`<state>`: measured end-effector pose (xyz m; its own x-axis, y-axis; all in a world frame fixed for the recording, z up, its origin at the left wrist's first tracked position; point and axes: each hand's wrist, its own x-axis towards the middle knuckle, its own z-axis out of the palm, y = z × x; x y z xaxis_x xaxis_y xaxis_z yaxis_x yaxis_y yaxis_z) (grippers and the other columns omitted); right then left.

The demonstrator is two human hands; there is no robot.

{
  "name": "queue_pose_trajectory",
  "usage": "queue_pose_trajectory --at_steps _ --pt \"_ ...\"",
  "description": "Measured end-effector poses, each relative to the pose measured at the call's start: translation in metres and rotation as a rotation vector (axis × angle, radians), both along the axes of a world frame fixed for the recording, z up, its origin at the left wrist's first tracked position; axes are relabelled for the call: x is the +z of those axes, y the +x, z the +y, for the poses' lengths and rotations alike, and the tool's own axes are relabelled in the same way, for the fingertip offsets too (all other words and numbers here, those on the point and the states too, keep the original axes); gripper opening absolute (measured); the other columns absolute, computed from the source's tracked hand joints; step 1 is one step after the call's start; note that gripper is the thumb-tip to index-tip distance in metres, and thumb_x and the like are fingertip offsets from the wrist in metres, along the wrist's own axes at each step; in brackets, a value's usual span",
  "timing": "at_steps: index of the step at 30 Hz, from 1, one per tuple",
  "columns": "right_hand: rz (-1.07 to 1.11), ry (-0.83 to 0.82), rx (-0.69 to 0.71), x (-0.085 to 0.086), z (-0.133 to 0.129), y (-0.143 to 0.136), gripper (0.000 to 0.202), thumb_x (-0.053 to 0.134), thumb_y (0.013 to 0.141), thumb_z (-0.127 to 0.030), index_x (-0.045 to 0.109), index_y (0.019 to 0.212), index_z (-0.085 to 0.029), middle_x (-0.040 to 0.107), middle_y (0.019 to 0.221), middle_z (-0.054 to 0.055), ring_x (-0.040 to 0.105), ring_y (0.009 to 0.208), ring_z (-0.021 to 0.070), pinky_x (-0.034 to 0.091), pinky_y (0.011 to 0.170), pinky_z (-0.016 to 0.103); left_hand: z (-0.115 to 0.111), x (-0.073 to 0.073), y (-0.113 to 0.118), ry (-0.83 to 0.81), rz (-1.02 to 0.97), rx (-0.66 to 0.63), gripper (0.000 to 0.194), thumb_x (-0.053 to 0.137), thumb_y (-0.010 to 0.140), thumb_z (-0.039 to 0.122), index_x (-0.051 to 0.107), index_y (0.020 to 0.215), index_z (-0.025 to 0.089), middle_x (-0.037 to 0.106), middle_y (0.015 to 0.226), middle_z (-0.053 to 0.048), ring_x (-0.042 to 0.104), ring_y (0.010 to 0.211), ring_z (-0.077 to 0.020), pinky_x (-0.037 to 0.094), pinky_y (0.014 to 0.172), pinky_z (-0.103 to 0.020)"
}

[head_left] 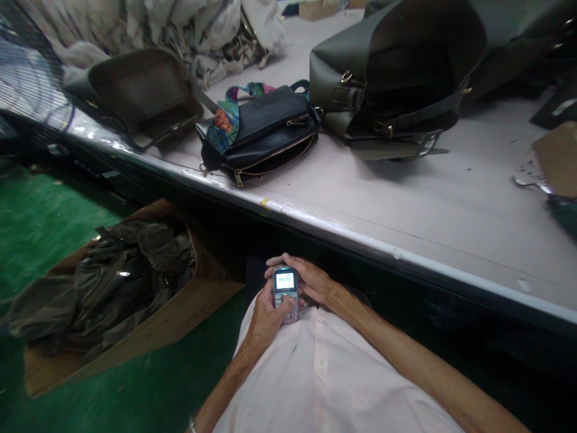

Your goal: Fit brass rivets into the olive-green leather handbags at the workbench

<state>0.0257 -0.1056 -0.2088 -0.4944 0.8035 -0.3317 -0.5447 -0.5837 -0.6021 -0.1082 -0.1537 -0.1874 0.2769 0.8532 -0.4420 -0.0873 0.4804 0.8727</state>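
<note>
A small keypad mobile phone point(285, 281) with a lit screen reading 06:02 is held upright in front of my shirt, below the table edge. My left hand point(269, 310) is closed around its left side, with the thumb over the keys. From the right, my right hand point(309, 279) cups the phone's top and right side, its fingers bent behind the upper end; part of these fingers is hidden. On the table beyond lies a black handbag point(270, 129) with a partly open zip and a colourful patterned strap.
An open olive bag point(338, 72) lies on the white table point(360, 192), with another olive bag point(144, 96) to the left. A cardboard box point(180, 313) of dark olive pieces stands on the green floor. At far left is a fan point(31, 78); wrapped items point(202, 30) are piled behind.
</note>
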Motion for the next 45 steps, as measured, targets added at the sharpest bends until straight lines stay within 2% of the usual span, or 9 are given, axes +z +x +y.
queue_pose_trajectory --at_steps 4,9,13,20,25,29,32,37,45 --pt "0.026 -0.039 0.007 -0.004 0.001 0.000 0.040 0.042 0.094 -0.043 0.066 0.101 -0.012 0.070 0.091 0.009 0.055 0.048 0.0072 0.031 0.033 0.014 0.000 0.000 0.000 -0.013 -0.003 0.004 0.063 0.073 0.070 0.033 0.042 0.122 0.015 0.067 0.090 -0.007 0.067 0.071 -0.0202 0.054 0.069 -0.032" --pt "0.049 -0.079 0.027 -0.007 0.002 0.001 0.045 0.037 0.095 -0.047 0.065 0.102 -0.013 0.070 0.092 0.010 0.061 0.058 0.0114 0.032 0.035 0.016 0.000 -0.002 -0.001 -0.023 -0.026 0.004 0.066 0.073 0.069 0.036 0.042 0.123 0.015 0.068 0.083 -0.005 0.067 0.069 -0.0203 0.054 0.067 -0.031" --pt "0.052 -0.089 0.028 -0.007 0.003 0.001 0.049 0.032 0.096 -0.048 0.065 0.103 -0.012 0.069 0.091 0.010 0.061 0.059 0.0116 0.032 0.037 0.016 0.000 -0.008 -0.001 -0.016 -0.053 0.012 0.066 0.074 0.068 0.038 0.042 0.121 0.016 0.067 0.090 -0.007 0.068 0.071 -0.0207 0.055 0.067 -0.032" --pt "0.020 -0.092 0.009 -0.006 0.002 -0.001 0.045 0.035 0.096 -0.043 0.066 0.103 -0.012 0.070 0.091 0.010 0.058 0.054 0.0090 0.029 0.035 0.015 0.000 -0.018 -0.004 0.000 -0.058 0.015 0.062 0.075 0.068 0.039 0.044 0.117 0.015 0.067 0.092 -0.009 0.068 0.070 -0.0215 0.055 0.065 -0.033" --pt "-0.006 -0.091 0.003 -0.002 0.001 -0.002 0.038 0.041 0.095 -0.039 0.067 0.100 -0.012 0.070 0.090 0.009 0.058 0.052 0.0090 0.032 0.037 0.016 0.001 -0.016 -0.004 0.018 -0.051 0.013 0.057 0.074 0.071 0.034 0.045 0.117 0.016 0.066 0.091 -0.007 0.067 0.071 -0.0202 0.055 0.065 -0.031" --pt "-0.011 -0.087 -0.008 -0.001 0.000 -0.002 0.036 0.041 0.095 -0.037 0.067 0.099 -0.012 0.070 0.090 0.009 0.063 0.065 0.0125 0.043 0.048 0.019 0.001 -0.014 -0.004 0.011 -0.044 0.005 0.058 0.073 0.072 0.034 0.044 0.118 0.014 0.066 0.091 -0.009 0.067 0.070 -0.0199 0.055 0.063 -0.030" --pt "-0.007 -0.097 -0.003 -0.003 0.000 -0.002 0.039 0.040 0.095 -0.040 0.067 0.099 -0.012 0.070 0.091 0.009 0.064 0.067 0.0133 0.047 0.054 0.021 0.001 -0.015 -0.004 0.000 -0.043 0.002 0.057 0.072 0.073 0.032 0.044 0.118 0.014 0.066 0.091 -0.009 0.067 0.069 -0.0193 0.055 0.063 -0.030" --pt "-0.001 -0.113 0.003 -0.006 0.000 -0.002 0.039 0.038 0.096 -0.039 0.066 0.099 -0.013 0.070 0.092 0.009 0.064 0.067 0.0132 0.048 0.055 0.022 0.001 -0.017 -0.005 0.008 -0.044 0.008 0.056 0.073 0.071 0.032 0.046 0.116 0.015 0.066 0.090 -0.007 0.065 0.068 -0.0167 0.053 0.063 -0.027" --pt "0.002 -0.135 0.010 -0.007 0.001 -0.001 0.041 0.033 0.098 -0.036 0.067 0.099 -0.013 0.069 0.090 0.009 0.063 0.064 0.0124 0.043 0.047 0.019 0.002 -0.015 -0.004 -0.008 -0.043 0.001 0.054 0.072 0.073 0.033 0.044 0.116 0.014 0.067 0.091 -0.009 0.067 0.069 -0.0195 0.055 0.065 -0.031"
